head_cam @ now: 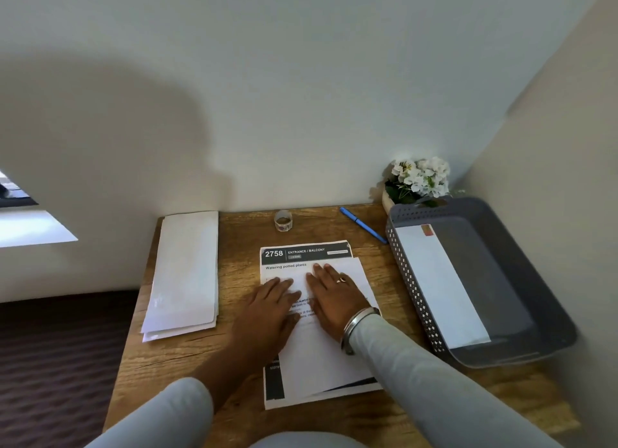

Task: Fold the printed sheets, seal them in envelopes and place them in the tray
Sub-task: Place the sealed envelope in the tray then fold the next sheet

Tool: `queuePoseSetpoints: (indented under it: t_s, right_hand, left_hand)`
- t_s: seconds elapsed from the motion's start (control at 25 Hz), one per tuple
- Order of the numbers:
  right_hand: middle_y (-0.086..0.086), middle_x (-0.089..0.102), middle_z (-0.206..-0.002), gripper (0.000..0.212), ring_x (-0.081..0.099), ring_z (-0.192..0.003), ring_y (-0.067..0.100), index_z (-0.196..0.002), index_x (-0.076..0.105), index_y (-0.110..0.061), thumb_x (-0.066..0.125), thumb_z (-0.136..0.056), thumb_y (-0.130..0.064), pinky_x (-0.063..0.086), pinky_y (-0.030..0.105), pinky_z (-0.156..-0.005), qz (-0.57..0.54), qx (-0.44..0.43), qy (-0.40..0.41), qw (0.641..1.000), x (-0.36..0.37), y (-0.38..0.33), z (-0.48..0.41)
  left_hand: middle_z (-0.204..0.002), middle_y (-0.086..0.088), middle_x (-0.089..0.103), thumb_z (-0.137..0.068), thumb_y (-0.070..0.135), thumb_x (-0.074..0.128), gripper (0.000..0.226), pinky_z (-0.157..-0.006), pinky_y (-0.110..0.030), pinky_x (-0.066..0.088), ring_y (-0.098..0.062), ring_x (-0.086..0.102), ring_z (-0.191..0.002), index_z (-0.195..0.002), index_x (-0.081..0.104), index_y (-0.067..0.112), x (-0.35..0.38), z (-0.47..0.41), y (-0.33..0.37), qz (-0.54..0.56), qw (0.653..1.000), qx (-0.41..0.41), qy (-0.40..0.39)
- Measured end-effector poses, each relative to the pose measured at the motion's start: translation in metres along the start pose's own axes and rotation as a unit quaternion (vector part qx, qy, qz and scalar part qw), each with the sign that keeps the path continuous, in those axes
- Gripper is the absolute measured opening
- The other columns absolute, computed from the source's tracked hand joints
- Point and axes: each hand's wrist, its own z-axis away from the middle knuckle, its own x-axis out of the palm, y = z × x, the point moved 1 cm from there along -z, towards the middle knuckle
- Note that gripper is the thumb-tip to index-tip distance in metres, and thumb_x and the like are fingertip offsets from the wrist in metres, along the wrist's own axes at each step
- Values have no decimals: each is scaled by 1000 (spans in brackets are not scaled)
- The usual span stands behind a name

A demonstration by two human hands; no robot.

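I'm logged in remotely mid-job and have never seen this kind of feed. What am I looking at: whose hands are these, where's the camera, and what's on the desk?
There is no machine here. One wide camera worn on a person's head looks down at a wooden desk. The left hand and right hand lie flat on the printed sheets, pressing down a sheet partly folded over; nothing is gripped. A stack of envelopes lies at the left. At the back are a roll of tape, a blue pen and a flower pot. The grey tray at the right already holds one sealed envelope.
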Motion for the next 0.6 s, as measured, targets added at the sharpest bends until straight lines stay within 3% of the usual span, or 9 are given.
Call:
queuePoseSetpoints:
  t_s: [0.2,0.4,0.48,0.6]
  right_hand:
    - [3,5,-166,60,3,-152,24,-157,12,-19,28,-103,-38,7,44,-123,9,-11,8,1000,9,18,3]
    - [2,9,-165,75,6,-152,23,-157,15,-20,1,-89,-49,5,44,-122,3,-29,26,999,13,21,3]
    - [1,8,-166,79,5,-152,22,-157,14,-20,1,-86,-52,6,43,-122,3,-43,24,999,13,29,3]
    - [1,8,-166,71,5,-152,21,-157,13,-19,15,-95,-54,6,43,-122,5,-17,26,1000,11,36,2]
  left_hand:
    - [-152,-2,47,-100,40,51,46,-117,-41,24,-24,39,-143,-143,50,24,-1,-10,10,-14,998,-42,33]
    - [-166,-7,16,-105,31,38,59,-117,-35,0,-24,10,-154,-158,18,14,10,-36,27,-33,999,-34,6]
    - [-166,-9,17,-105,38,32,60,-119,-38,1,-25,11,-154,-158,17,13,15,-29,22,-36,997,-73,15]
    - [-165,-10,19,-102,52,21,70,-122,-45,12,-27,14,-153,-158,18,11,21,-14,12,-43,993,-107,31]
